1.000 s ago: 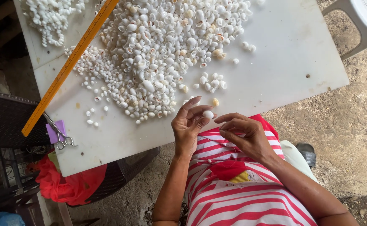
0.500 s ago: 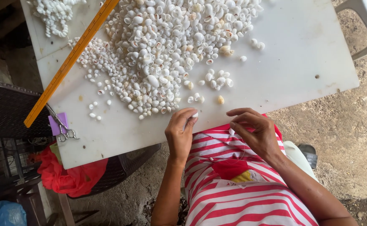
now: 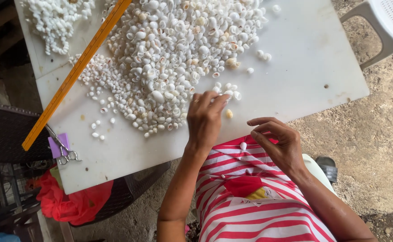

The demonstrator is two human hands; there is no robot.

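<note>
Compared with 0.5 s earlier, I saw the left hand had gone from the near edge of the white table up onto it, toward the shell pile. Its fingertips were bunched together at the small cluster of loose shells on the pile's near-right fringe; I couldn't tell whether they pinched 1. A tan shell lay just beside that hand, on the pile's near side.

Right hand had stayed off the table edge, over the striped shirt, thumb and forefinger closed as if on a thread too thin to see. A single white shell hung just left of it, long axis roughly up-down in view; which end pointed where, I couldn't tell.

Left of the pile: a yellow ruler running diagonally, small scissors at its near end.
</note>
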